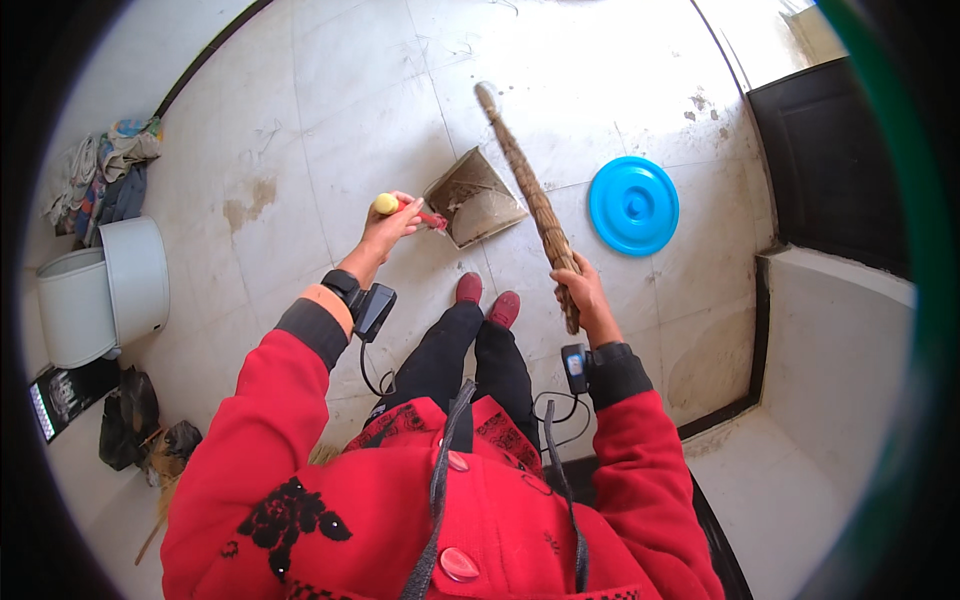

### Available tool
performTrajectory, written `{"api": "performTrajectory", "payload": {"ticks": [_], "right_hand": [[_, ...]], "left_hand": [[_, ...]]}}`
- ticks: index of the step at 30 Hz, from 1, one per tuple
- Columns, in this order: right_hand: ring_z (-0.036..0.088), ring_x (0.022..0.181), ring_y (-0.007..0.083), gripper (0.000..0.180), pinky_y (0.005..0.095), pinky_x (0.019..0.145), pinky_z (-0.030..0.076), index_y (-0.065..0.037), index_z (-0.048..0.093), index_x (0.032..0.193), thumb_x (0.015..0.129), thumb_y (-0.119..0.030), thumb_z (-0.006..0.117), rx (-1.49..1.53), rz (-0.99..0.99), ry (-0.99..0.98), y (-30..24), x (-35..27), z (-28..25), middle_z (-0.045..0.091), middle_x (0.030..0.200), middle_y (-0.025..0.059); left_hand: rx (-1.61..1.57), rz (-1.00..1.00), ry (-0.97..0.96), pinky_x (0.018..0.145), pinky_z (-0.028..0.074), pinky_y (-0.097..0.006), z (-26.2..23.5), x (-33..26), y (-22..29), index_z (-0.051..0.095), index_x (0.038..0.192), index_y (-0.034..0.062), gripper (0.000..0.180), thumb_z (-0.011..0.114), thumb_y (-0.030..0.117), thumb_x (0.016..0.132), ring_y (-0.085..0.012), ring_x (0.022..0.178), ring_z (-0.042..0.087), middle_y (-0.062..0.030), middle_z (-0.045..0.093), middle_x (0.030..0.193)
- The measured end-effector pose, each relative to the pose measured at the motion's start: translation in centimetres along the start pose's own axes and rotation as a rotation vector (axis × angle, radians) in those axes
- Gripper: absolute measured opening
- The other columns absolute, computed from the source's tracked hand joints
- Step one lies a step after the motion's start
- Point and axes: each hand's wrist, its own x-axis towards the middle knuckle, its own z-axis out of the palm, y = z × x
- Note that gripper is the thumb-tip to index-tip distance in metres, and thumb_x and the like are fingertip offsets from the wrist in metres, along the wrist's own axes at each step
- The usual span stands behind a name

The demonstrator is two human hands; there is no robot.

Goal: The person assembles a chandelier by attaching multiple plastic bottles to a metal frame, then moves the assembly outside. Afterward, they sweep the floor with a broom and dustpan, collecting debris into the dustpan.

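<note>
My left hand (pixel 383 232) is closed around the red handle (pixel 432 219) of a dustpan, with a yellow knob (pixel 386 204) at the handle's near end. The dustpan (pixel 490 216) is a worn, beige, boxy scoop with grey-brown dirt in it, above or on the floor in front of my feet. My right hand (pixel 588 297) grips a long, tapering straw broom handle (pixel 530 185) of bound stalks near its lower end. Its pale tip points away from me, past the dustpan's right side. No spread bristles can be made out on it.
A round blue lid (pixel 633 206) lies on the tiled floor to the right. White tubs (pixel 135 278) and piled cloths (pixel 122 180) stand along the left wall, with dark bags (pixel 128 418) nearer me. A low white ledge (pixel 835 330) and a dark panel (pixel 830 165) bound the right side.
</note>
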Motion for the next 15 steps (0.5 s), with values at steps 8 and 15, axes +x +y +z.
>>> {"api": "performTrajectory", "payload": {"ticks": [8,15], "right_hand": [[0.044,0.044,0.0112,0.033,0.0253,0.037,0.035,-0.001,0.046,0.100,0.072,-0.016,0.057,0.231,-0.194,0.030,-4.0,5.6,10.0,0.045,0.063,0.0023],[0.050,0.061,0.0161,0.030,0.0300,0.051,0.042,-0.001,0.050,0.091,0.078,-0.028,0.049,0.365,-0.191,0.153,-5.4,9.4,16.7,0.051,0.072,0.0068]], "left_hand": [[-0.090,-0.010,-0.021,0.056,0.048,-0.024,3.7,2.2,2.9,0.053,0.084,0.0071,0.034,0.064,0.037,0.072,-0.0131,0.072,0.055,-0.0030,0.054,0.078],[-0.172,-0.195,-0.122,0.060,0.048,-0.031,4.5,1.5,3.4,0.049,0.097,0.0116,0.037,0.061,0.038,0.074,-0.0154,0.076,0.055,-0.0042,0.053,0.091]]}}
